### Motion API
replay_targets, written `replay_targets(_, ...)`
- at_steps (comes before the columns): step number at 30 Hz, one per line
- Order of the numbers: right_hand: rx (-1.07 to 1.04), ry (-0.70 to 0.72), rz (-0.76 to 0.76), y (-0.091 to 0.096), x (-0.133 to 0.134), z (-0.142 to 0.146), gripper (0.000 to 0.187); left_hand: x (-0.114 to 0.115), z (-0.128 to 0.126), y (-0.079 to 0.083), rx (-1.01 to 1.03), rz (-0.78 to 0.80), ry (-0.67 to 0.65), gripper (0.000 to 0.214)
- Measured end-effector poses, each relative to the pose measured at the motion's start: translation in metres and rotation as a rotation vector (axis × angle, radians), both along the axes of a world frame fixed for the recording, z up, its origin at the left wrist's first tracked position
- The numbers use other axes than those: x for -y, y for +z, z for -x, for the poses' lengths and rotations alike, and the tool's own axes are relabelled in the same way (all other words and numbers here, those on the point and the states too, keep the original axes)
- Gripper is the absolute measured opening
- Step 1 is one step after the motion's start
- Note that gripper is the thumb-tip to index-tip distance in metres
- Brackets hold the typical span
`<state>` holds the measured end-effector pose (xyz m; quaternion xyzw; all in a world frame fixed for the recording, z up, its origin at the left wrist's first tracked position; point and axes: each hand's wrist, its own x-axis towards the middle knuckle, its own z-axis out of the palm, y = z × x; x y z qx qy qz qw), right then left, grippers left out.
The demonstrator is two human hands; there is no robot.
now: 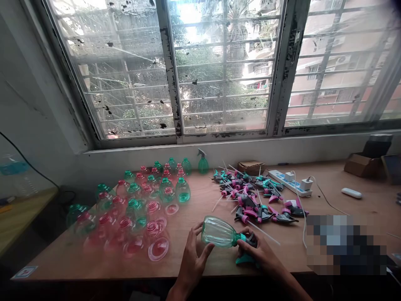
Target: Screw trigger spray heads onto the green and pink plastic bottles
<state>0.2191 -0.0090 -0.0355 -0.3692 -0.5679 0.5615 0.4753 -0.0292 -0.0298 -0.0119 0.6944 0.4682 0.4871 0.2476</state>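
A clear green spray bottle (218, 231) lies on its side in the air above the table's front edge, its neck pointing right. My left hand (196, 251) is closed around its base, thumb below and fingers behind. At the neck, my right hand (255, 246) grips a spray trigger head (246, 258) in black and teal, which meets the bottle's mouth. The fingers partly cover this head. To the right of the bottle lies a heap of loose trigger heads (250, 200) in pink, teal and black with thin tubes.
Several open pink and green bottles (134, 205) stand at the left. One green bottle with a trigger head (203, 163) stands by the wall. Behind the heap are a cardboard box (251, 167) and a power strip (290, 183) with cables. A blurred patch (346, 244) covers something at right.
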Motion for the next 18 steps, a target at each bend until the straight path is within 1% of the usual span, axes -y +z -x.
replay_targets(3, 0.003, -0.003, 0.006, 0.0006, 0.0008, 0.0000, 0.031, -0.0015, 0.0011, -0.0027, 0.001, 0.006, 0.015, 0.033)
replay_targets(8, -0.098, -0.043, 0.040, -0.0038, -0.0029, -0.0009, 0.033, -0.0038, 0.0011, -0.0100, -0.046, -0.050, 0.051, 0.036)
replay_targets(10, -0.111, -0.053, 0.043, -0.0050, -0.0037, -0.0011, 0.034, -0.0026, 0.0005, -0.0091, -0.049, -0.056, 0.030, 0.041)
replay_targets(13, -0.055, -0.035, 0.023, -0.0041, -0.0027, -0.0009, 0.034, -0.0001, -0.0002, -0.0044, -0.057, -0.047, 0.016, 0.054)
replay_targets(14, -0.034, -0.032, 0.015, -0.0033, -0.0020, -0.0008, 0.034, 0.0004, -0.0002, -0.0029, -0.054, -0.039, 0.021, 0.052)
replay_targets(16, -0.008, -0.028, 0.002, -0.0016, -0.0007, -0.0004, 0.033, 0.0002, 0.0001, -0.0015, -0.044, -0.023, 0.036, 0.041)
replay_targets(18, -0.002, -0.022, -0.003, -0.0009, -0.0004, -0.0004, 0.031, -0.0013, 0.0008, -0.0027, -0.041, -0.018, 0.043, 0.036)
